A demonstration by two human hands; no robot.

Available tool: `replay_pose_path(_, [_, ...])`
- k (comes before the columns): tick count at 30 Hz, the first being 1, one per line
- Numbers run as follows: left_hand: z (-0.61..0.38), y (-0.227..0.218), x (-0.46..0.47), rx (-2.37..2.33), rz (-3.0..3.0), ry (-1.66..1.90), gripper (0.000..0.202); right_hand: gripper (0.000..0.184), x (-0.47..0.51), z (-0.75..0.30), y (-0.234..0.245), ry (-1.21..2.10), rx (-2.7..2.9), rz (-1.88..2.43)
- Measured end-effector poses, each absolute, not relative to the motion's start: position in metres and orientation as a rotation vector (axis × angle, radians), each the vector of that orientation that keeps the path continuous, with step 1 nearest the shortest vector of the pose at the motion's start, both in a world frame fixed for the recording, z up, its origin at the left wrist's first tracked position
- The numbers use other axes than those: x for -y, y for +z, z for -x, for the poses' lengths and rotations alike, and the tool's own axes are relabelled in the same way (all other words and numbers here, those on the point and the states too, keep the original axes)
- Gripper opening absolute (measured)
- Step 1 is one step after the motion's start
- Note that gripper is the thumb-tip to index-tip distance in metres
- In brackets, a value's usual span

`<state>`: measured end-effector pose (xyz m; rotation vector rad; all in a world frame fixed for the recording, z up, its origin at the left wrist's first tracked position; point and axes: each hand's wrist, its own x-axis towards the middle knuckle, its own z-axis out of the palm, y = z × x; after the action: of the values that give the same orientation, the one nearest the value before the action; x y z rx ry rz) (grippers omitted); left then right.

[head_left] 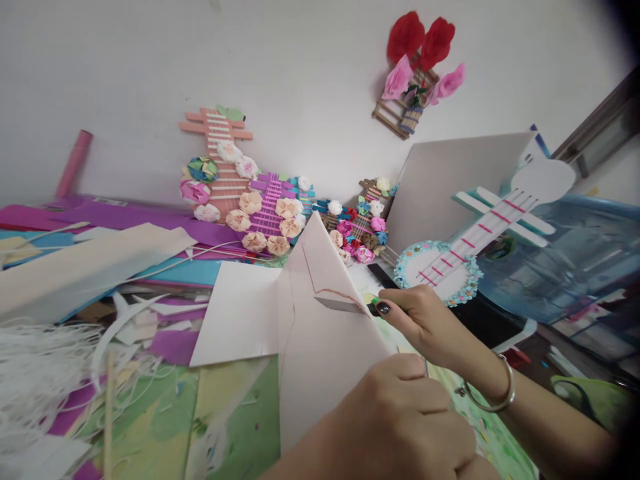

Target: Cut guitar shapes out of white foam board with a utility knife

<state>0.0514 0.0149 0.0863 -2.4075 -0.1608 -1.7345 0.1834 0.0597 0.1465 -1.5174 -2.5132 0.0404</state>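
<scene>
Below the fingers of the left hand (400,417) and the right hand (425,323) spreads a green-stained work surface (255,413). A white board (325,353), marked with thin drawn lines, rises just left of the right fingers, its right edge running down to the left ones. A banjo-shaped model (485,230) leans beyond the right fingers, to their right. The left fingers are curled together; their tips are hidden, so I cannot tell whether they grip the board. The right fingers are clamped on a knife (343,305), its blade pointing leftward from them across the board's face.
</scene>
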Motion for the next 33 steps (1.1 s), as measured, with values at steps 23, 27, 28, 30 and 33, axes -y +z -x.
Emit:
replay_pose_path(23, [-0.05, 0.089, -0.015, 0.155, 2.418, -1.71, 0.026, 0.043, -0.056, -0.206, 0.14, 0.093, 2.474, 1.657])
replay_pose_path(27, [-0.05, 0.089, -0.015, 0.171, 2.417, -1.733, 0.028, 0.048, -0.058, -0.196, 0.145, 0.084, 2.498, 1.66])
replay_pose_path(28, [-0.05, 0.089, -0.015, 0.171, 2.42, -1.734, 0.029, 0.049, -0.059, -0.194, 0.146, 0.083, 2.505, 1.659])
replay_pose_path(30, [-0.049, 0.09, -0.014, 0.171, 2.431, -1.707, 0.031, 0.05, -0.059, -0.191, 0.148, 0.073, 2.516, 1.66])
replay_pose_path(33, [-0.049, 0.089, -0.014, 0.212, 2.442, -1.636, 0.03, 0.051, -0.06, -0.185, 0.15, 0.042, 2.534, 1.657])
